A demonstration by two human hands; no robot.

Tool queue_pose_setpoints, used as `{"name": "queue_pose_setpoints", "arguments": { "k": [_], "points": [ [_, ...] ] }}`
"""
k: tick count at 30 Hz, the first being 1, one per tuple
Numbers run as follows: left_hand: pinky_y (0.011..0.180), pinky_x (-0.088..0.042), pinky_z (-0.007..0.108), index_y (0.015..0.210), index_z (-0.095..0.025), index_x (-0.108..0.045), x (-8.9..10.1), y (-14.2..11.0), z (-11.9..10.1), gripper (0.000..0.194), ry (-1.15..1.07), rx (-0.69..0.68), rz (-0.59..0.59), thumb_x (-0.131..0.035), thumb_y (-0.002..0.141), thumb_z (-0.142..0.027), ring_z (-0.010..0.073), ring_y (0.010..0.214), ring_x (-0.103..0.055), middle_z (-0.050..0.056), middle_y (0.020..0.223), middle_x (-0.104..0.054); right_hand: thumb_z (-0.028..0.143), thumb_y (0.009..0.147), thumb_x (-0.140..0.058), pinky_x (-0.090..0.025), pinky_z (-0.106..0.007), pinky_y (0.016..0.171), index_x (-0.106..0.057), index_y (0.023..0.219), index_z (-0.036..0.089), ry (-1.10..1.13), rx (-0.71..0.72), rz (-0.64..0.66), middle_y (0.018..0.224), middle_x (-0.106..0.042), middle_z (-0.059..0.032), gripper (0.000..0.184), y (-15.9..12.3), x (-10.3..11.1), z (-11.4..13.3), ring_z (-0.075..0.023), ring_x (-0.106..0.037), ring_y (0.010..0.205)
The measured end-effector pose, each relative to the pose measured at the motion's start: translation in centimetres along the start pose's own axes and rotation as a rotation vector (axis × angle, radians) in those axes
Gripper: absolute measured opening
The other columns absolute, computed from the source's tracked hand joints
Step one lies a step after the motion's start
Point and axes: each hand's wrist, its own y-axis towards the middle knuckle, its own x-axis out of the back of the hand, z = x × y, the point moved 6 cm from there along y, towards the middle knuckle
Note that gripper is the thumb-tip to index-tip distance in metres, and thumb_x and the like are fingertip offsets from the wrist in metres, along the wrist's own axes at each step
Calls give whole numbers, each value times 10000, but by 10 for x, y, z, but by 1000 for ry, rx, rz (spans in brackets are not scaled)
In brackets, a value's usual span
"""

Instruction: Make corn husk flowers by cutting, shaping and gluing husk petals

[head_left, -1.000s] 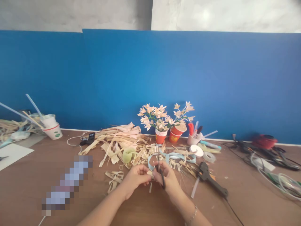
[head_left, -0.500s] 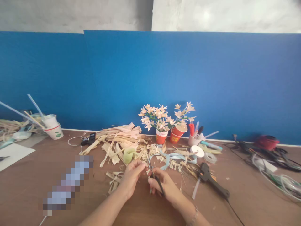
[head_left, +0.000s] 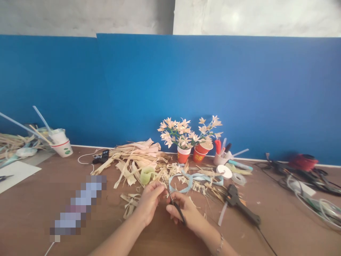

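Note:
My right hand [head_left: 186, 211] holds a pair of black-handled scissors [head_left: 179, 212], with the fingers round the handles. Their blades point up and to the left, beside the fingertips of my left hand [head_left: 150, 199]. That left hand is closed in a pinch between thumb and fingers; what it grips is too small and hidden to make out. Just beyond both hands lie dried pale husk strips [head_left: 128, 172], a curled green strip [head_left: 147, 175] and a looped light-blue ribbon [head_left: 190, 182].
Pale artificial flowers [head_left: 181, 129] stand in red paper cups [head_left: 183, 156] at the back. To the right are a glue gun [head_left: 242, 206], a roll of clear tape [head_left: 239, 179] and tangled cables [head_left: 301, 181]. On the left are a blurred-out object [head_left: 78, 206] and white cups [head_left: 64, 147].
My right hand has shifted slightly left with the scissors, and the blades sit closer together near the left fingertips. My left hand stays nearly still.

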Motion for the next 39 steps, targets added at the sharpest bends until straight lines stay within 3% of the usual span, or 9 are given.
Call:
{"name": "queue_pose_setpoints", "arguments": {
  "k": [29, 39],
  "points": [
    [647, -438, 233, 673, -146, -618, 5, 2, -1, 164, -15, 8, -5, -743, 641, -248, 121, 667, -556, -5, 656, -595, 549, 640, -707, -240, -157, 337, -491, 766, 169, 13, -55, -2, 472, -420, 100, 455, -2, 1, 2, -33, -353, 356],
    [638, -437, 223, 687, -139, -618, 7, 5, -1, 211, 11, 90, 37, -774, 618, -263, 106, 635, -568, -8, 655, -604, 504, 650, -724, -216, -156, 317, -502, 771, 167, 37, -58, 16, 483, -437, 101, 421, -1, 5, -5, -23, -332, 327]
  ]
}}
